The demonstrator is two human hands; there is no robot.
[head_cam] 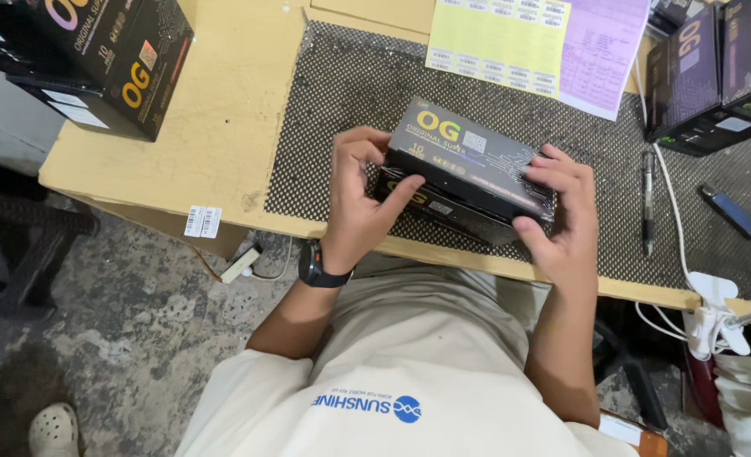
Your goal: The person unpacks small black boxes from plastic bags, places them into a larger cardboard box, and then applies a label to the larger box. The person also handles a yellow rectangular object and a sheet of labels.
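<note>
Your left hand [360, 199] and right hand [562, 216] clamp the glossy black carton [469, 169] by its ends above the woven mesh mat [342, 93] on the pale bench [223, 118].

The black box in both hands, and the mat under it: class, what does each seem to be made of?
Black box: probably glossy printed cardboard, given its sharp folded edges and the sheen, perhaps a clear wrap. Mat: likely woven rubber or foam mesh, with a matt open grid showing.

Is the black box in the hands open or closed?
Closed. The black box shows unbroken faces with no raised flap, gripped at its ends by the left hand and right hand.
</note>
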